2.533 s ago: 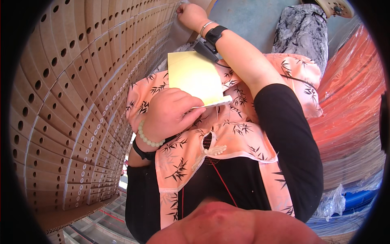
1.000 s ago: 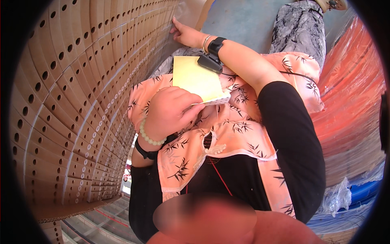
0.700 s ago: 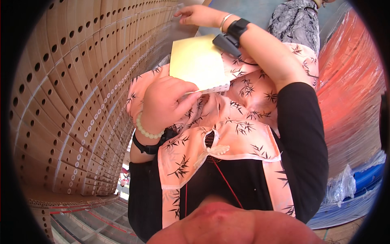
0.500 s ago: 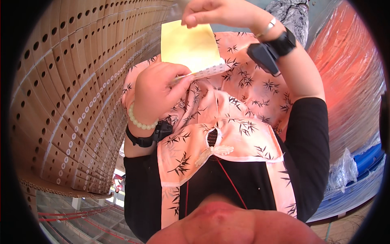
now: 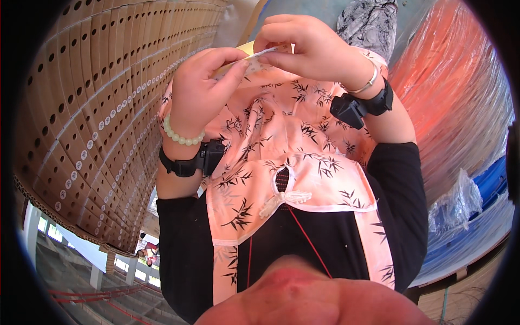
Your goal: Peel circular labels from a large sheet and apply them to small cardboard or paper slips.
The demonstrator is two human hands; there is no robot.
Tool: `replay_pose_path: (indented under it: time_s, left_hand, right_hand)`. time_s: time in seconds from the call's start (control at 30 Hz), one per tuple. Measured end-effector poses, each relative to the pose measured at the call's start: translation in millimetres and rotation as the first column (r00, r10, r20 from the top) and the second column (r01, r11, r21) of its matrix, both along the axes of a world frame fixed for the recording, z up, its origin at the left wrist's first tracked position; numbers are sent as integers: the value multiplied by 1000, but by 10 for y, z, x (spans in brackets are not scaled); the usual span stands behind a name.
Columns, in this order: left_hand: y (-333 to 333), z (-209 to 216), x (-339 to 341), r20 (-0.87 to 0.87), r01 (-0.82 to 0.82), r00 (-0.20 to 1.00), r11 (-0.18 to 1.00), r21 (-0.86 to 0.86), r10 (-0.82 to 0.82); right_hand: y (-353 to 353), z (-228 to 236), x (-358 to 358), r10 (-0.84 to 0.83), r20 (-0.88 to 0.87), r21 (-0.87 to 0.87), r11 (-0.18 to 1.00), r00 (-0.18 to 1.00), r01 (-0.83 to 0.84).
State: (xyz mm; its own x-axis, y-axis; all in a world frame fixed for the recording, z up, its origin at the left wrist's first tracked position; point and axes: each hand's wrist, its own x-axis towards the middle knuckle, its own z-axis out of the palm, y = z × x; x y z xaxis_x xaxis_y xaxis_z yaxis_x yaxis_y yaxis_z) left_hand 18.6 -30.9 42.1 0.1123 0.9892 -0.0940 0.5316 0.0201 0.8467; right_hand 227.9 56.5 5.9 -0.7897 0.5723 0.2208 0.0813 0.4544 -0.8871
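Between my hands is a label sheet (image 5: 247,47) with a yellow side and a white printed edge, now seen almost edge-on. My left hand (image 5: 208,89) pinches its near left end between thumb and fingers. At the other end, the curled fingers of my right hand (image 5: 309,51) close on the white edge. Most of the sheet is hidden by the hands and its tilt. Below it spreads my pink apron (image 5: 271,124) with black bamboo leaves.
Tall stacks of brown cardboard boxes (image 5: 92,108) with round holes stand close on my left. On the right are plastic-wrapped orange goods (image 5: 439,97) and blue goods (image 5: 490,184). A grey patterned cloth (image 5: 368,27) shows ahead. Another person (image 5: 149,252) is small in the distance, lower left.
My right hand has come down and closed on the sheet's white edge. My left hand has moved up and away with its end. The sheet has tilted, so its yellow face is mostly out of sight.
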Motion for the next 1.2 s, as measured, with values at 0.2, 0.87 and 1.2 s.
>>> replay_pose_path:
  time_s: [0.2, 0.87, 1.2]
  left_hand:
    - [11, -63, 16, 77, -29, 996, 994, -109, 38]
    - [-19, -90, -53, 410, -36, 841, 794, -607, 351]
    - [-27, -192, -63, 297, -125, 910, 876, -465, 288]
  right_hand:
    - [-63, -70, -46, -73, -27, 91, 993, 997, 75]
    - [-153, -180, -50, -107, -102, -339, 938, 989, 66]
    - [-160, -184, -175, -191, -133, -233, 960, 973, 157]
